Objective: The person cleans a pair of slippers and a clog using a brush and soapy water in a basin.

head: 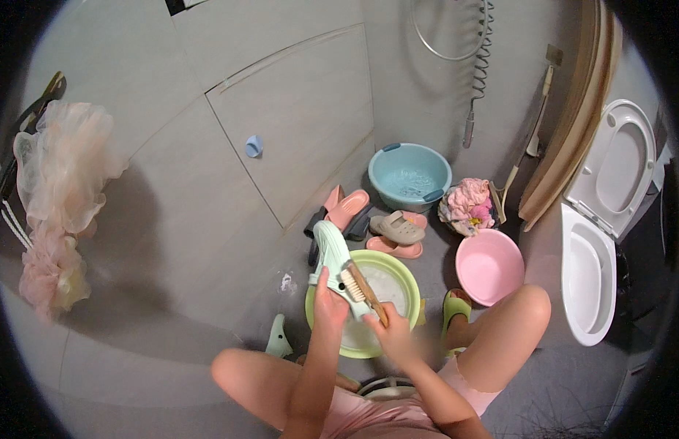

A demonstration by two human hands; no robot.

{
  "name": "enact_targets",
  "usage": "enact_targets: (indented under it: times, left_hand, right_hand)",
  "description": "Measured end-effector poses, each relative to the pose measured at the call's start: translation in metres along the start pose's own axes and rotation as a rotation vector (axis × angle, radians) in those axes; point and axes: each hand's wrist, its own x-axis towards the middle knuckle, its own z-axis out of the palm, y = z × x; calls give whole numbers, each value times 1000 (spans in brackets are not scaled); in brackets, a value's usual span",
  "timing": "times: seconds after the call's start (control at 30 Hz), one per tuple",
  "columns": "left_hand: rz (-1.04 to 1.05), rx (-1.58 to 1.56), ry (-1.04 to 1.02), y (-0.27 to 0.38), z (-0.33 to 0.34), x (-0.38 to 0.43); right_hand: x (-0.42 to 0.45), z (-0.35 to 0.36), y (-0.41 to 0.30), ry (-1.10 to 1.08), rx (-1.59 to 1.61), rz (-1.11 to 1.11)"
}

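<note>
My left hand point(329, 303) grips a pale mint-green clog point(329, 244) near its heel strap, holding it tilted above a lime-green basin point(409, 274). Cloudy water lies in that basin. In my right hand point(391, 332) is a scrubbing brush with a wooden handle point(370, 292). Its pale bristles point(351, 286) lie against or very close to the clog's side by the strap rivet. The other mint-green clog point(278, 337) rests on the floor beside my left knee, partly hidden.
Beyond the basin lie pink slippers point(347, 210) and a beige clog point(398, 228). A blue basin point(409, 170) holds water. To the right are a pink basin point(490, 267), a heap of laundry point(469, 204) and a toilet point(587, 285). Mesh bath puffs point(65, 159) hang at left.
</note>
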Motion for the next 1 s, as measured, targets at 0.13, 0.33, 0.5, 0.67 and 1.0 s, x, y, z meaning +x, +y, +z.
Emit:
enact_targets:
  times: [0.13,0.33,0.5,0.67,1.0]
  left_hand:
    - [10,-6,169,12,-25,19]
    - [-165,69,203,17,-38,19]
    - [-137,165,33,1,-30,13]
    - [-66,198,34,4,-31,19]
    - [-51,332,106,6,-23,10]
  right_hand:
    - [-14,-7,11,79,-70,-132]
    - [-27,0,13,-14,-524,-511]
    - [54,-4,-2,286,-498,-510]
    - [38,2,-2,222,-448,-500]
    - [61,-11,-24,335,-531,-561]
